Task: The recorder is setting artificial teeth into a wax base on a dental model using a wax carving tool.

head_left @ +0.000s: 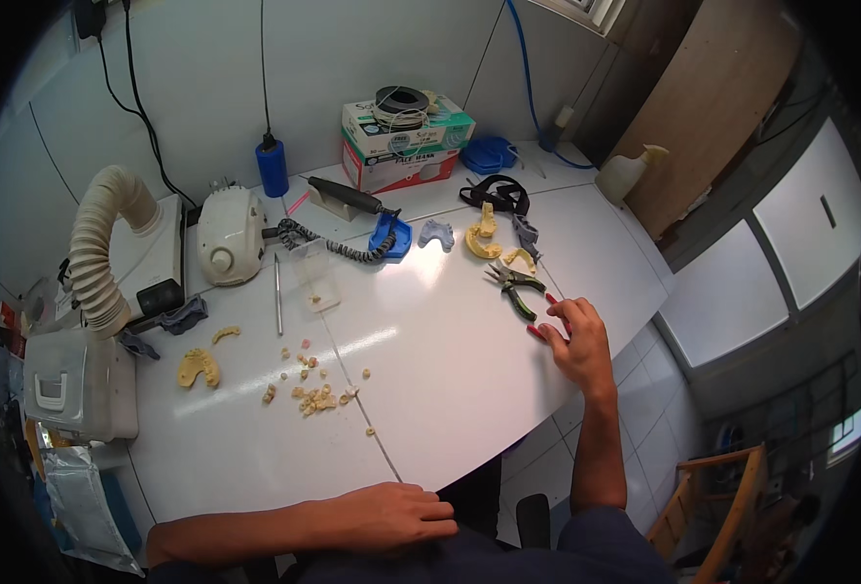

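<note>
From my head, a wide fisheye looks down and forward across the bench [469, 370]: my left hand [391, 516] is near, at the lower edge, my right hand [578, 341] farther out, the wall [206, 88] beyond; straight edges bow toward the rim.

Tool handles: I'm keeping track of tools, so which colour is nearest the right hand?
The red handles, partly covered by the right hand; the black-and-green handles lie uncovered to its left.

The white table [469, 375] bears yellow casts [198, 368], small pale pieces [316, 400] and green-handled pliers [515, 280].
</note>
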A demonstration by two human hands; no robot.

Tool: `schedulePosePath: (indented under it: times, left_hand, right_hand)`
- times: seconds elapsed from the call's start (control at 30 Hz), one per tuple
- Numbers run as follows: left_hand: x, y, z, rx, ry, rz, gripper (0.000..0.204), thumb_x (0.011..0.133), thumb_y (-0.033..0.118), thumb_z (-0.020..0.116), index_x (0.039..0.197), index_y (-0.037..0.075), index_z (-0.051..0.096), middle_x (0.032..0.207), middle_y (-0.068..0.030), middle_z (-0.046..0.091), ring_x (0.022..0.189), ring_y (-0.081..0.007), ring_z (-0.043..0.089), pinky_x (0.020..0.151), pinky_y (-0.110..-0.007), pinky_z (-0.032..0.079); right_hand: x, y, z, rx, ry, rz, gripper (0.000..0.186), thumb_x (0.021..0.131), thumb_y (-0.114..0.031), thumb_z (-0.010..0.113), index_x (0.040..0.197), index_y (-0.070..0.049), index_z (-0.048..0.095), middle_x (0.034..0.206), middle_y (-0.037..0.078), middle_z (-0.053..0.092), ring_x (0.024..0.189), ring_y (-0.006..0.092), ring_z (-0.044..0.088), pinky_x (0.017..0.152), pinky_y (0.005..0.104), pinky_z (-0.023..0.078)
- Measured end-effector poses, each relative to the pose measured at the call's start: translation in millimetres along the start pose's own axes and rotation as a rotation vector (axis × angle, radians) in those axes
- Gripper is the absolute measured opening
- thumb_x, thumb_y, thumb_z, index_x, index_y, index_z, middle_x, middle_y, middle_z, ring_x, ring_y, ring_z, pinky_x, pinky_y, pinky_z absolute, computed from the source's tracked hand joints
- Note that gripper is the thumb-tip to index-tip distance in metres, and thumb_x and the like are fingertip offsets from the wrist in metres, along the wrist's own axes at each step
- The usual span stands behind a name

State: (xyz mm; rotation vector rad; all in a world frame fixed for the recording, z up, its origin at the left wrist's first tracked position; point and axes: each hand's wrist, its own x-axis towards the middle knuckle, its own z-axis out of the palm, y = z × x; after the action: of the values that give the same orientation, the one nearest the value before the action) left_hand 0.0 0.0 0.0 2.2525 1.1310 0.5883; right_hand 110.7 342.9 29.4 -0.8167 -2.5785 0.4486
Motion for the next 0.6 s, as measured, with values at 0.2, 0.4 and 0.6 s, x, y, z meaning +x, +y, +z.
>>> schedulePosePath:
  times: [0.2, 0.4, 0.6]
  left_hand:
    - [-20.2, 3.7, -10.0, -0.153, 0.294, -0.16, 0.026, 0.094, 0.008, 0.065, 0.12, 0.009, 0.068, 0.1, -0.0067, 0.065, 0.091, -0.0245, 0.069, 0.073, -0.036, 0.059]
    - [-32.2, 2.3, 6.0, -0.209, 0.415, -0.18, 0.012, 0.099, 0.012, 0.065, 0.109, 0.007, 0.069, 0.097, -0.0054, 0.065, 0.085, -0.0246, 0.07, 0.07, -0.037, 0.058]
    - [-38.6, -7.1, 12.4, -0.295, 0.417, -0.162, 0.013, 0.102, 0.019, 0.064, 0.104, 0.007, 0.067, 0.096, -0.0072, 0.064, 0.081, -0.028, 0.068, 0.067, -0.04, 0.056]
  right_hand:
    - [36.7, -44.1, 35.4, 0.144, 0.023, -0.339, 0.022, 0.084, -0.009, 0.081, 0.101, -0.002, 0.069, 0.096, 0.012, 0.071, 0.091, 0.0282, 0.07, 0.079, 0.0386, 0.055]
    - [56.4, -141.3, 67.6, 0.23, -0.165, -0.59, 0.018, 0.086, -0.008, 0.079, 0.101, -0.003, 0.07, 0.086, 0.01, 0.072, 0.077, 0.0242, 0.071, 0.071, 0.0356, 0.055]
    - [42.8, -237.4, 127.5, 0.242, -0.298, -0.907, 0.013, 0.088, -0.003, 0.067, 0.101, -0.004, 0.067, 0.088, 0.013, 0.066, 0.08, 0.0347, 0.069, 0.072, 0.0447, 0.056]
